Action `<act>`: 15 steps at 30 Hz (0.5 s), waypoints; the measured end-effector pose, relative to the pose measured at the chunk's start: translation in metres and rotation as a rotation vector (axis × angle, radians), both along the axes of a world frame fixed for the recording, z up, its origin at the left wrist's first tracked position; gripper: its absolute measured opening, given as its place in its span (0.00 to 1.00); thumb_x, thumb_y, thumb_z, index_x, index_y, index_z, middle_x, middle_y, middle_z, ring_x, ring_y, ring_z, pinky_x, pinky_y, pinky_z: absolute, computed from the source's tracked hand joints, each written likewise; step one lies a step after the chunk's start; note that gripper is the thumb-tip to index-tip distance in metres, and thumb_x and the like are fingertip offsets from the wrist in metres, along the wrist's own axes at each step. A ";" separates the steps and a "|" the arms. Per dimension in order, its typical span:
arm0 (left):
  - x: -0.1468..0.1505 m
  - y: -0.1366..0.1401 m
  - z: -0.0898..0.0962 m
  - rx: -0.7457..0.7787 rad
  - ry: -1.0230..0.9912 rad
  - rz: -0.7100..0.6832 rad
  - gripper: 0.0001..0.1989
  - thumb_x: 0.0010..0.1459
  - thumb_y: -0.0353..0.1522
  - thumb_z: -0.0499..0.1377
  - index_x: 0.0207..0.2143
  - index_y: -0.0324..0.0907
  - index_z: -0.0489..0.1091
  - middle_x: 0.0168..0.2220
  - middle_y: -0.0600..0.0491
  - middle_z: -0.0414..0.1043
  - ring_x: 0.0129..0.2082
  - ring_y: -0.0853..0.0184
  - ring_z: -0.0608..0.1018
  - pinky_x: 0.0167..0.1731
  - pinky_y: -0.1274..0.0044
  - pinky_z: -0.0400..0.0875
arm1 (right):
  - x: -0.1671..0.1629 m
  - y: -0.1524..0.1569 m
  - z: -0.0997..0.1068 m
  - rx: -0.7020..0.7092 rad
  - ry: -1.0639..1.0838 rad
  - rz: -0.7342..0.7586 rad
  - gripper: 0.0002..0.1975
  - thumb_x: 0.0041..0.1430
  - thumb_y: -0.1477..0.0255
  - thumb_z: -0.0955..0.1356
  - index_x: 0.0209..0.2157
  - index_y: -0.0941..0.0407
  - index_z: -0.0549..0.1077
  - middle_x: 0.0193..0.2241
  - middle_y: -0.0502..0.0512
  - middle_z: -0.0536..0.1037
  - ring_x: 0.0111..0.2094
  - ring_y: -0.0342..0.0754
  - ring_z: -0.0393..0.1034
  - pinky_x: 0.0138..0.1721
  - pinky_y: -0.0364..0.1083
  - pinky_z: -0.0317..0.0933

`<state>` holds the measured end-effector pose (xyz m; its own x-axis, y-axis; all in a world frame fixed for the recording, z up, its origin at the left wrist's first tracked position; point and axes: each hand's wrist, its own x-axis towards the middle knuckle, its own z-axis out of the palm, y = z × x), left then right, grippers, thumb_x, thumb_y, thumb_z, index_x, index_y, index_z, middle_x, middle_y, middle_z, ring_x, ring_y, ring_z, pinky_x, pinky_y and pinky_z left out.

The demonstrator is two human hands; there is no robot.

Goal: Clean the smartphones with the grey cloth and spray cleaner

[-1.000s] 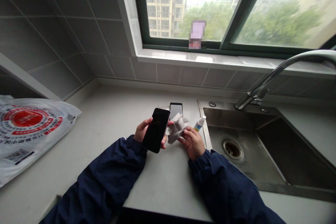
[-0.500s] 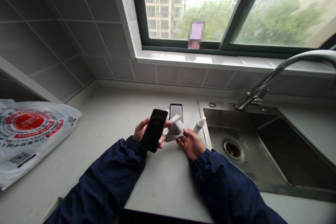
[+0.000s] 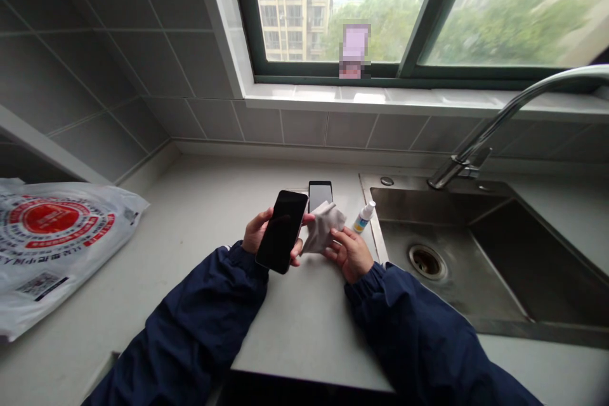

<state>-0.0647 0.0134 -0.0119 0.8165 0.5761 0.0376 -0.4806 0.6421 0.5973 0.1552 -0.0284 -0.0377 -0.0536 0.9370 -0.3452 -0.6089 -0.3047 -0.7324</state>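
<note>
A black smartphone (image 3: 282, 231), its screen dark and facing up, is gripped along its edges by my left hand (image 3: 255, 231). To its right, my right hand (image 3: 353, 254) pinches a grey cloth (image 3: 323, 228) between thumb and fingers. The cloth is partly spread and hangs close to the fingertips of my left hand; whether they touch it I cannot tell. Behind the cloth lies a second phone (image 3: 320, 191) with a pale screen, its lower part hidden. A small white spray bottle (image 3: 365, 216) with a blue and yellow label stands just beyond my right hand.
A steel sink (image 3: 442, 292) with a curved tap (image 3: 495, 124) is on the right. On the left, a white plastic bag (image 3: 85, 260) with red print lies on the pale counter (image 3: 200, 196). A tiled wall and a window (image 3: 380, 6) are behind.
The cloth, crumpled half a second ago, is now spread wider and lifted slightly in my right hand. My left hand keeps the phone in nearly the same place. The camera view has shifted a little.
</note>
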 end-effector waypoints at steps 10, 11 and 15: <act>0.001 0.008 0.001 -0.052 0.071 0.104 0.36 0.59 0.51 0.51 0.59 0.33 0.66 0.53 0.39 0.71 0.31 0.63 0.76 0.33 0.63 0.77 | -0.004 -0.006 0.011 0.119 0.090 0.176 0.25 0.47 0.62 0.77 0.47 0.58 0.78 0.41 0.60 0.82 0.39 0.54 0.76 0.40 0.49 0.70; 0.002 0.008 0.001 -0.061 0.074 0.126 0.35 0.59 0.50 0.52 0.59 0.34 0.67 0.53 0.39 0.71 0.31 0.63 0.76 0.33 0.64 0.77 | -0.005 -0.006 0.010 0.129 0.092 0.188 0.25 0.47 0.62 0.77 0.47 0.58 0.78 0.41 0.59 0.82 0.39 0.53 0.76 0.39 0.48 0.70; 0.005 0.008 0.001 -0.099 0.108 0.191 0.33 0.60 0.49 0.52 0.57 0.32 0.69 0.52 0.40 0.72 0.31 0.62 0.77 0.34 0.64 0.77 | -0.003 -0.008 0.012 0.142 0.098 0.192 0.22 0.47 0.64 0.77 0.46 0.56 0.79 0.39 0.56 0.82 0.36 0.51 0.76 0.34 0.46 0.70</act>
